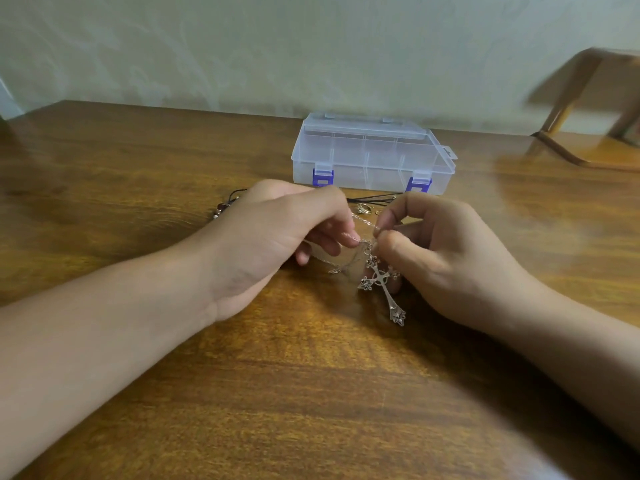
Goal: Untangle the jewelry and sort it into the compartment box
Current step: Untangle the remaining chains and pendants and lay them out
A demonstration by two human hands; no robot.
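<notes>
Brown wood-grain surface (pixel 311 393), glossy, butted up to a pale wall at the far edge. Clear plastic compartment box (pixel 372 155) sits near that far edge — lid closed, two blue latches facing the camera, dividers visible through the lid. Just in front of it: black cord (pixel 372 198) and a small gold-toned ring piece (pixel 362 209) lying flat, a beaded cord end (pixel 221 207) off to the left. A thin silver chain (pixel 334 266) lies nearer the middle. Far right corner — a wooden stand (pixel 585 133), blurred, resting on the top.
</notes>
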